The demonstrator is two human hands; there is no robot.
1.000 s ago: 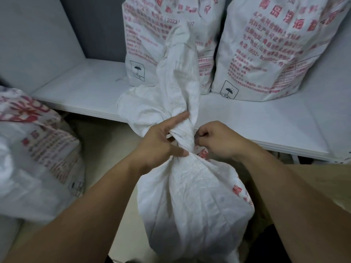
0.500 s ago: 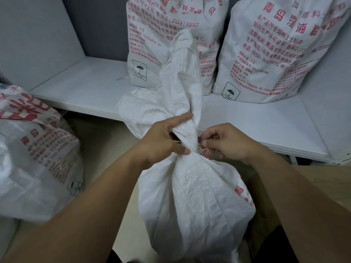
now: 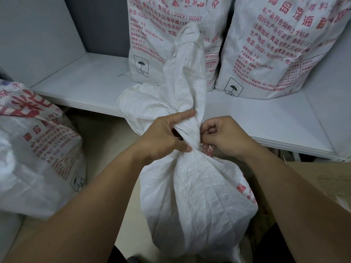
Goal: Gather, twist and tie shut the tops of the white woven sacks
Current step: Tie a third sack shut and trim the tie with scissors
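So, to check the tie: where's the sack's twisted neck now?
Head view, centre: the neck is gripped by the left hand, with the right hand at its other side, just in front of the shelf.

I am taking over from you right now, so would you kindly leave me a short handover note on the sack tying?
Left hand grips the twisted neck of the middle sack, index finger straight along it. Right hand pinches the neck from the right; I cannot tell whether it holds a tie.
The middle sack stands in front of the white shelf, its loose top sticking up. The left shelf sack and right shelf sack stand behind; the far-left sack sits lower.
Done: top gathered and twisted.
Left: tie the neck; no knot shows.
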